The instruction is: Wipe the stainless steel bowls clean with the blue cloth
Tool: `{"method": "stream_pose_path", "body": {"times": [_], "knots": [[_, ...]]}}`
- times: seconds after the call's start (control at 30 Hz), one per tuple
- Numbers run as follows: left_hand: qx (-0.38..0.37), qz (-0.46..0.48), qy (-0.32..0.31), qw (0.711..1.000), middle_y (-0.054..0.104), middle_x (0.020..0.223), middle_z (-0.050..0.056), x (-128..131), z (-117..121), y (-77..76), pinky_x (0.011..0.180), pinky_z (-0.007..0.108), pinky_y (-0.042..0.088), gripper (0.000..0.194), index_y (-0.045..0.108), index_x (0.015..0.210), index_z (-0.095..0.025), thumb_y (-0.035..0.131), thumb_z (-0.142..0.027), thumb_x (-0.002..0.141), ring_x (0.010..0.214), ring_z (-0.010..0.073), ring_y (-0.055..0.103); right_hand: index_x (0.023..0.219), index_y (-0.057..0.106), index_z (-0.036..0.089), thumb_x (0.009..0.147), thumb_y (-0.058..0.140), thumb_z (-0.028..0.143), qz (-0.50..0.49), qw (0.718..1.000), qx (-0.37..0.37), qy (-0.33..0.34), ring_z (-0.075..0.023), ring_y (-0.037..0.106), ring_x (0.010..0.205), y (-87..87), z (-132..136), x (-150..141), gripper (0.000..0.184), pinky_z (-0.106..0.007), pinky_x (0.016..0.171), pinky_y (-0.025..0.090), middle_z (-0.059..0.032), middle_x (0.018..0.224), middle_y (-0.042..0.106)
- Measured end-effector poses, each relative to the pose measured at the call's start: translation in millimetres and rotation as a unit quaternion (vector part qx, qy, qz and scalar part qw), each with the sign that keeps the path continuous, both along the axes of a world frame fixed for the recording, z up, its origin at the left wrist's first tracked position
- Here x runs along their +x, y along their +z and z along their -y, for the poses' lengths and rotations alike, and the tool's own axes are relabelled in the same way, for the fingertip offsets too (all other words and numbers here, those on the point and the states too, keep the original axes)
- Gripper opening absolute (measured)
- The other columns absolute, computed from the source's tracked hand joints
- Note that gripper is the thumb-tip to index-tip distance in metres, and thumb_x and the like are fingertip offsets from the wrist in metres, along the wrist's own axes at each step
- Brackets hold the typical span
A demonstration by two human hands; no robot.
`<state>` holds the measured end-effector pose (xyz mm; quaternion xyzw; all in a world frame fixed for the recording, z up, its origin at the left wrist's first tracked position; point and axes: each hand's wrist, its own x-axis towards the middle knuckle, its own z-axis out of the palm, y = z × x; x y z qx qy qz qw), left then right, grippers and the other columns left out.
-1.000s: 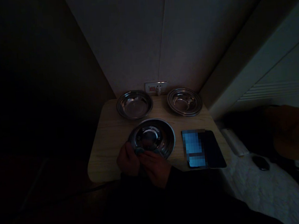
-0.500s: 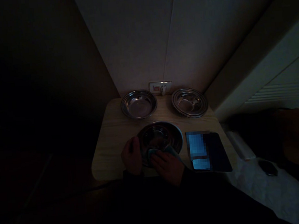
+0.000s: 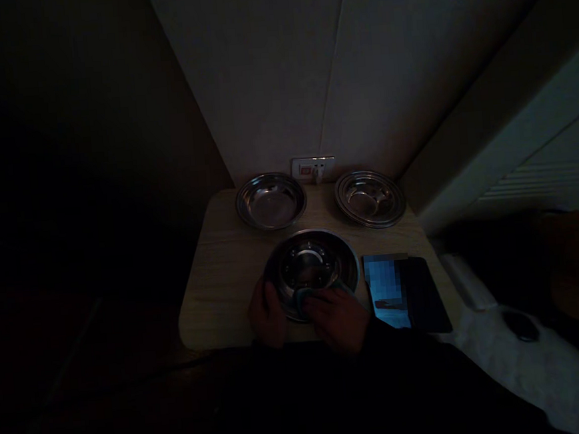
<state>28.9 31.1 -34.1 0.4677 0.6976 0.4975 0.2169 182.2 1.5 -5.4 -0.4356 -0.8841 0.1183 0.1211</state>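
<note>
left hand (image 3: 267, 320): being lowered at bowl (image 3: 349, 259)'s near-left rim; pinch can't be told
right hand (image 3: 342, 321): fingers being bunched on cloth (image 3: 302, 296), inside bowl's near side
bowl: being kept near, mid-table (image 3: 218, 269)

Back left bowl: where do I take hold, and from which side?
Probably pinch the left rim of the back left bowl, coming from the left: its lip flares outward there, while the wall stands behind and the large bowl sits in front.

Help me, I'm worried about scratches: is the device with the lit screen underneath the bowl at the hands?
No, the lit device lies on the table to the right of the bowl.
</note>
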Motion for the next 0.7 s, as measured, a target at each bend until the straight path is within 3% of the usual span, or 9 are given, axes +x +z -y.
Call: {"method": "stream_pose_path", "body": {"times": [0.13,0.27,0.4,0.57,0.7], "knots": [[-0.035,0.009,-0.001,0.999,0.069,0.079,0.008,3,-1,2.1,0.063,0.026,0.048,0.039,0.066,0.087,-0.014,0.038,-0.041,0.083,0.070,0.0161,0.062,0.119,0.053,0.014,0.085,0.044,0.019,-0.048,0.999,-0.019,-0.014,-0.0230,0.045,0.112,-3.2,-14,-23,0.035,-0.037,0.092,0.041,-0.0055,0.122,0.056],[-0.030,-0.015,0.017,0.999,0.069,0.084,0.009,1,-4,0.7,0.065,0.024,0.047,0.036,0.067,0.087,-0.015,0.040,-0.039,0.083,0.075,0.0160,0.062,0.123,0.049,0.011,0.088,0.040,0.020,-0.102,0.993,-0.006,-0.051,-0.0219,0.042,0.115,-2.5,-32,-47,0.037,-0.035,0.096,0.039,-0.0075,0.126,0.053],[-0.006,-0.039,0.053,0.998,0.069,0.084,0.009,-2,-5,-0.7,0.064,0.023,0.046,0.035,0.066,0.088,-0.014,0.040,-0.037,0.084,0.073,0.0151,0.062,0.120,0.051,0.016,0.086,0.043,0.021,-0.056,0.997,-0.035,-0.030,-0.0233,0.043,0.114,4.2,-27,-33,0.036,-0.038,0.092,0.040,-0.0040,0.126,0.054],[0.005,-0.050,0.027,0.998,0.067,0.072,0.007,1,-7,5.0,0.057,0.022,0.043,0.036,0.065,0.080,-0.014,0.037,-0.037,0.084,0.062,0.0125,0.058,0.115,0.055,0.019,0.085,0.043,0.021,0.017,0.998,-0.067,-0.004,-0.0230,0.046,0.111,7.8,-10,-2,0.032,-0.041,0.089,0.039,-0.0043,0.119,0.059],[-0.025,-0.047,0.028,0.998,0.063,0.061,0.004,2,-8,9.8,0.051,0.021,0.040,0.036,0.063,0.071,-0.014,0.037,-0.037,0.084,0.053,0.0106,0.053,0.123,0.049,0.017,0.087,0.041,0.023,-0.020,0.998,-0.045,-0.029,-0.0229,0.041,0.116,2.8,-20,-24,0.037,-0.039,0.091,0.039,-0.0055,0.126,0.053]]}}
